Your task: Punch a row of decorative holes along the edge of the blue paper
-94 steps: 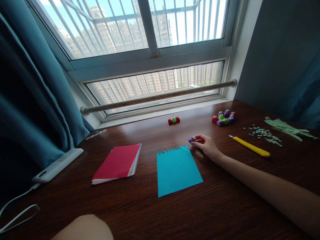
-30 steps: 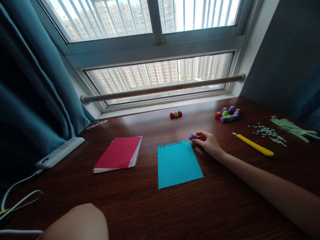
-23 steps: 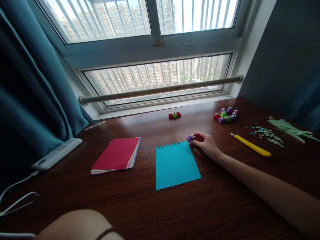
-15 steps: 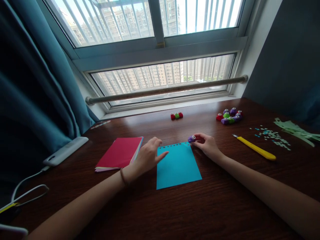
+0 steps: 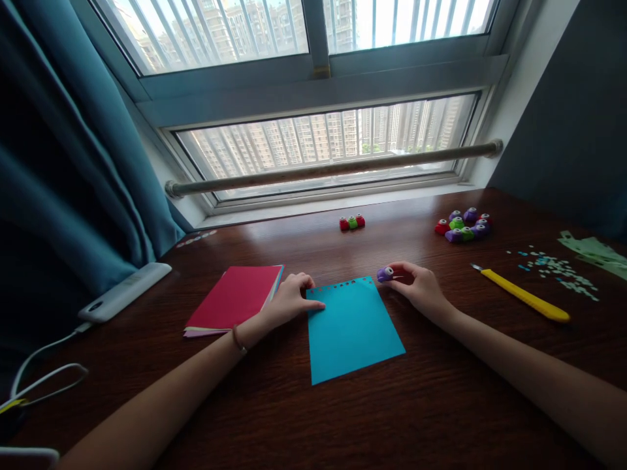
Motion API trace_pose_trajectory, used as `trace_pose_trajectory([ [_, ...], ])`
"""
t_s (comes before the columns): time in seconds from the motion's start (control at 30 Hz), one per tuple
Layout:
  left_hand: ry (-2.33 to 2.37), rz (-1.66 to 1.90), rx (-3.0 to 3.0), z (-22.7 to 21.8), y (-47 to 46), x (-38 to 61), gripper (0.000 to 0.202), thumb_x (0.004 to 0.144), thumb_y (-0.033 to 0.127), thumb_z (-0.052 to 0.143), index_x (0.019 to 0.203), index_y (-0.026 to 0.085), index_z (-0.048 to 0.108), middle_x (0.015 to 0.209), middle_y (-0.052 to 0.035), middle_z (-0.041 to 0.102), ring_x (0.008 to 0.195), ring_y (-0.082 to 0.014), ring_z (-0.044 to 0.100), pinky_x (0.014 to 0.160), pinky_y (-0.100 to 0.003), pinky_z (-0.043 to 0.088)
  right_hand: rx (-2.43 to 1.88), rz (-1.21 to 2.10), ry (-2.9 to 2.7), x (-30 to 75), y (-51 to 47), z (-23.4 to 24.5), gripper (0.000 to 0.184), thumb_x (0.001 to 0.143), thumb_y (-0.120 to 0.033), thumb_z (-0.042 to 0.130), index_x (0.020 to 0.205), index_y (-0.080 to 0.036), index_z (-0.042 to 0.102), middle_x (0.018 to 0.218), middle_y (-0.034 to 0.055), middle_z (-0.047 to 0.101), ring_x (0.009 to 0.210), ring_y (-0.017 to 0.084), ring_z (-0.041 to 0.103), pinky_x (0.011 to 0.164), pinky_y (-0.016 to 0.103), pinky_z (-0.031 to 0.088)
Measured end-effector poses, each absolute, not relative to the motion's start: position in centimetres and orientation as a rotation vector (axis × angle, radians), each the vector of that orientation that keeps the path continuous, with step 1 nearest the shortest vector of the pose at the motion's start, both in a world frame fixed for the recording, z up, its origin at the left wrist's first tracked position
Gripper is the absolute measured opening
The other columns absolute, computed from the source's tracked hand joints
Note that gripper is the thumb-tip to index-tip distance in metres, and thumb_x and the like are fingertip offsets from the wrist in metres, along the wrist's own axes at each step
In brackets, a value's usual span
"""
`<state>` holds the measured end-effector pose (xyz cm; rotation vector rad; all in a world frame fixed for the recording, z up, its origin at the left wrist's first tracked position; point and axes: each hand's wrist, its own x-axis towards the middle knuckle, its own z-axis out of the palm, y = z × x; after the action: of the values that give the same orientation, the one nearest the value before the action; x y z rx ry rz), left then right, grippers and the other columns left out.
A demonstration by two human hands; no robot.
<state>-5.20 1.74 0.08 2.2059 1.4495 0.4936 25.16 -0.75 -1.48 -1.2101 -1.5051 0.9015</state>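
A blue paper sheet [image 5: 353, 328] lies flat on the dark wooden table [image 5: 372, 418], with a row of small punched holes along its far edge. My right hand [image 5: 421, 289] is closed on a small purple paper punch [image 5: 385, 274] at the sheet's far right corner. My left hand [image 5: 290, 301] rests at the sheet's far left corner, fingers curled down, fingertips touching the paper's edge.
A stack of coloured paper with a red top sheet [image 5: 236, 298] lies left of my left hand. Three small punches [image 5: 351, 222] sit near the window, several more [image 5: 463, 225] at the right. A yellow utility knife [image 5: 524, 296], paper bits [image 5: 556, 269], green scraps [image 5: 595, 250], a white device [image 5: 121, 301] with cable.
My left arm came up from the bottom edge and its hand now touches the blue sheet's far left corner. My right hand stays on the purple punch at the right corner.
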Motion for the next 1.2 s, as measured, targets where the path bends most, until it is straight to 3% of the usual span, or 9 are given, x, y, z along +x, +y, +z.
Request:
trace_pose_trajectory([
  [0.17, 1.351, 0.718, 1.86, 0.7, -0.2, -4.0, 0.031, 0.074, 0.047, 0.063, 0.078, 0.018, 0.052, 0.072, 0.0017, 0.054, 0.07, -0.0156, 0.051, 0.062, -0.027, 0.041, -1.187, 0.871, -1.563, 24.9, -1.1, -1.4, 0.027, 0.068, -0.028, 0.071, 0.092, -0.019, 0.062, 0.092, 0.0057, 0.068, 0.087, 0.022, 0.066, 0.084, 0.036, 0.055],
  [0.43, 1.106, 0.892, 1.459, 0.9, -1.3, -3.1, 0.035, 0.073, 0.047, 0.066, 0.08, 0.018, 0.046, 0.065, 0.005, 0.053, 0.056, -0.0106, 0.05, 0.049, -0.022, 0.041, -1.216, 0.902, -1.524, 24.7, -1.5, -1.1, 0.027, 0.067, -0.027, 0.07, 0.089, -0.018, 0.058, 0.091, 0.0063, 0.069, 0.088, 0.021, 0.066, 0.084, 0.036, 0.055],
  [1.2, 1.076, 0.927, 1.315, 0.8, -0.8, -3.1, 0.036, 0.071, 0.042, 0.07, 0.08, 0.018, 0.046, 0.071, 0.0035, 0.059, 0.063, -0.0125, 0.055, 0.057, -0.024, 0.044, -1.198, 0.876, -1.522, 24.9, -1.5, -0.8, 0.031, 0.069, -0.03, 0.073, 0.094, -0.017, 0.061, 0.088, 0.0062, 0.069, 0.083, 0.021, 0.067, 0.08, 0.036, 0.056],
])
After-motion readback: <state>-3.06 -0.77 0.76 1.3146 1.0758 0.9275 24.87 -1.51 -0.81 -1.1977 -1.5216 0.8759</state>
